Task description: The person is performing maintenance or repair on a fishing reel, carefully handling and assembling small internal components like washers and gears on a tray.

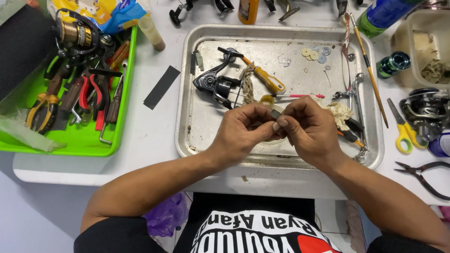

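Two hands meeting over the metal tray (187,93): left hand (243,131) and right hand (307,131) both pinching a small dark part (275,114) between fingertips, just above the tray's near half. Lying farther back in the tray, a black reel body (213,84) and yellow-handled tool (269,80).

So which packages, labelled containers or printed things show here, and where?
Yellow and blue bag: top left, crumpled, behind the green tray.
Blue and green bottle: top right, lying tilted.
Orange bottle: top centre, upright, cropped.
Black shirt print: bottom edge, white and red.
No screens or signs.
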